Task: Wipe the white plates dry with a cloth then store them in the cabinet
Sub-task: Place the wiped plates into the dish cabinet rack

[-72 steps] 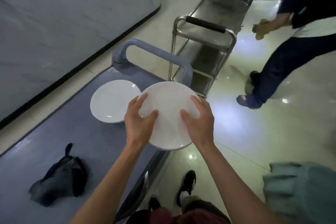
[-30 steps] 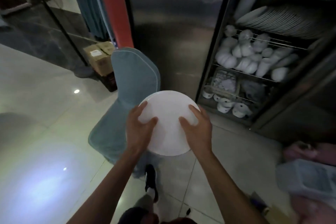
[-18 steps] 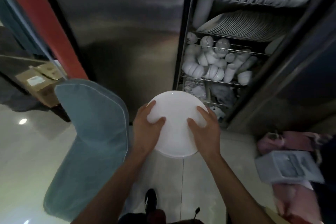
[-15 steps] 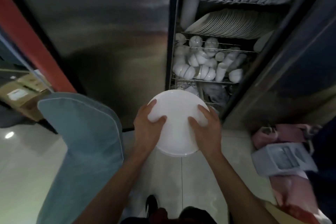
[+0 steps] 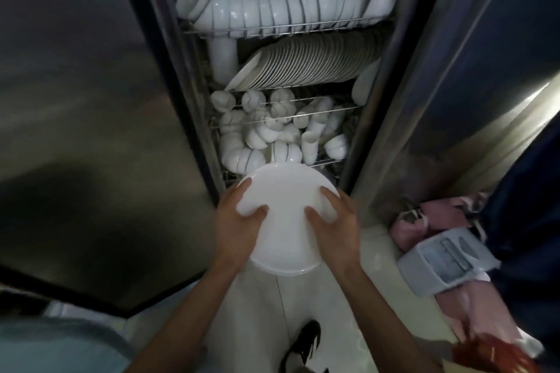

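Thumbs are pressed flat on the top face of the white plate (image 5: pixel 286 215) and the fingers (image 5: pixel 328 195) curl round its rim from either side, so both the left hand (image 5: pixel 235 228) and the right hand (image 5: pixel 335 228) have a proper grip on it. The plate sits level at about waist height, right in front of the open cabinet (image 5: pixel 391 76) and not yet inside it. No cloth anywhere in sight, so I'd say the wiping is done for this one and we're on the storing step. Inside, the top wire rack holds a row of bowls (image 5: pixel 281 6), below that is a leaning row of stacked plates (image 5: pixel 306 63) — that looks like the obvious home for it — and the rack under that is a jumble of small cups (image 5: pixel 272 127). Next move probably means lifting the plate up past the cups, tipping it on edge and sliding it in against the front of the row. It's packed tight in there, so clipping a rack wire or nudging the row is the thing to watch.
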### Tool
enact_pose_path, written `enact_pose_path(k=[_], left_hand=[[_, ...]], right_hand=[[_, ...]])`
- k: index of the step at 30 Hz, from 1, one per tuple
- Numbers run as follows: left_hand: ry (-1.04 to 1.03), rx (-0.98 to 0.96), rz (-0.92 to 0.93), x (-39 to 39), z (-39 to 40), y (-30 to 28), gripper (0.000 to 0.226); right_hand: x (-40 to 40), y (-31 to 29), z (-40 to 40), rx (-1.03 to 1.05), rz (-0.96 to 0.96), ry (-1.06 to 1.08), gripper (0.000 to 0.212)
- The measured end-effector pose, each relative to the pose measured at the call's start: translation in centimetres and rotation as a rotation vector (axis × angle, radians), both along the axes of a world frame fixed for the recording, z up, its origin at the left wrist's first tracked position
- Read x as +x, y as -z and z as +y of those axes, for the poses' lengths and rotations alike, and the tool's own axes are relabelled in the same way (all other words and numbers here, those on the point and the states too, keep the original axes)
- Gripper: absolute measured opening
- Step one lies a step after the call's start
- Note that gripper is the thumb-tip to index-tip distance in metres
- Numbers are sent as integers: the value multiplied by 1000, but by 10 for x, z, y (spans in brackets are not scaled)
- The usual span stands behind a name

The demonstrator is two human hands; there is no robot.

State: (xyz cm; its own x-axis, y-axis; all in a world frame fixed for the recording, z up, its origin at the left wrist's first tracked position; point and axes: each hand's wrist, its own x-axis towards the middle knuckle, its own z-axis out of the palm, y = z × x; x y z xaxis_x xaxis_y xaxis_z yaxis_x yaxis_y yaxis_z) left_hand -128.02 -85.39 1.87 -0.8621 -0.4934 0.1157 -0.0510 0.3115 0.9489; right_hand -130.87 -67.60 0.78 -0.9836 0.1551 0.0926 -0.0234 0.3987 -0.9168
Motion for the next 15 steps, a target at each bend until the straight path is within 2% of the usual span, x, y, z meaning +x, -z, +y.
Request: enact_pose_path(k=[8, 15], left_hand=[[11, -41, 13, -137, 31, -10, 59], [2, -11, 17, -211, 43, -20, 59]], right_hand=[[-130, -12, 34, -30, 9, -3, 49], [-200, -25, 48, -68, -46, -32, 52]])
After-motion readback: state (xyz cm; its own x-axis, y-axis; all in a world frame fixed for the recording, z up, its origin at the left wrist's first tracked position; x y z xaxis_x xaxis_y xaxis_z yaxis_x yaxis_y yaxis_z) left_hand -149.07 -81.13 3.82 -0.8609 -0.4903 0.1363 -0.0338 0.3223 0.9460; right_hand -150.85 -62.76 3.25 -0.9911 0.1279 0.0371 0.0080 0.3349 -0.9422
